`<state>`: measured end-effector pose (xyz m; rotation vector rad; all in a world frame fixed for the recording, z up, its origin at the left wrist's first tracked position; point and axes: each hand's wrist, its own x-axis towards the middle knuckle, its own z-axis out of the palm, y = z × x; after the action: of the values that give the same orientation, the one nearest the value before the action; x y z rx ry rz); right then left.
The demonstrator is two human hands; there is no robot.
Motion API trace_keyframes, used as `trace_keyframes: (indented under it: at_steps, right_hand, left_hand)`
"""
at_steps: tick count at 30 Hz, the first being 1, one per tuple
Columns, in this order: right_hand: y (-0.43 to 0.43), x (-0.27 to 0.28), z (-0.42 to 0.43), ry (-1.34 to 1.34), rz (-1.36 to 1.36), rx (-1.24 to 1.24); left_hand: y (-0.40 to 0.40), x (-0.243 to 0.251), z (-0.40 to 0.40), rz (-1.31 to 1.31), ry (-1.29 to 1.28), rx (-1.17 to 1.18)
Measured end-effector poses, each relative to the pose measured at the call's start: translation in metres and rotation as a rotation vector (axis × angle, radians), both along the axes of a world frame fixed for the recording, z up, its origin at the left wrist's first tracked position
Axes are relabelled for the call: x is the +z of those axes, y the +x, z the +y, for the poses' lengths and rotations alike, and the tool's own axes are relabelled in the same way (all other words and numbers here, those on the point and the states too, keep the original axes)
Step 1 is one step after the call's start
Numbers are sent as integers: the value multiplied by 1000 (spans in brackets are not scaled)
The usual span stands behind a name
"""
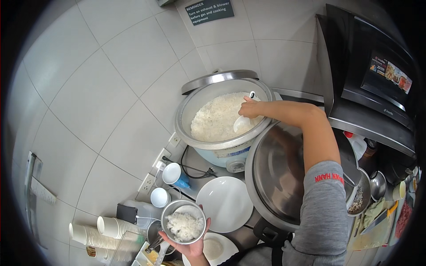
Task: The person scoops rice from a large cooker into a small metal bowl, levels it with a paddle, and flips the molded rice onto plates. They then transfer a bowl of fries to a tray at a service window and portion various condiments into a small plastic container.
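My right hand (pixel 251 109) grips a white rice paddle (pixel 242 123), its bowl down against the rice (pixel 213 114) inside a large rice cooker (pixel 213 144). Part of the handle sticks out above my fingers. Low in the view, my left hand (pixel 188 248) supports a small metal bowl (pixel 163 227) from below and around its sides. White cooked rice (pixel 184 226) sits in that bowl. The cooker's metal lid (pixel 219 78) leans behind its far rim. Between the bowl and the cooker lies a round white plate (pixel 224 204).
Beside the cooker stands a large metal-lidded pot (pixel 278 173), under my right forearm. Cups (pixel 172 173), a power cord (pixel 196 171) and stacked paper cups (pixel 96 237) line the left wall. Far right, a knife (pixel 376 221) rests on a cutting board (pixel 369 241) below a range hood (pixel 366 86).
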<state>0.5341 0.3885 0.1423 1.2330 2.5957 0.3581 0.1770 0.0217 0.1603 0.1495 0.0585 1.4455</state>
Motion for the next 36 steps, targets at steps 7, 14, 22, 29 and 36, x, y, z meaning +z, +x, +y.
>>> trace_keyframes:
  at_steps: [7,14,22,29,36]
  right_hand:
    - [1,19,-28,-92,16,8]
    - [-12,17,-27,-260,69,56]
    - [5,8,9,-702,226,-52]
    - [16,42,10,-847,443,-217]
    - [-25,117,-22,-503,825,-274]
  left_hand:
    - [25,6,71,331,15,-61]
    - [70,37,145,391,153,-186]
    - [82,44,190,578,211,-191]
    - [88,43,215,709,219,-117]
    - [121,27,245,654,90,-49]
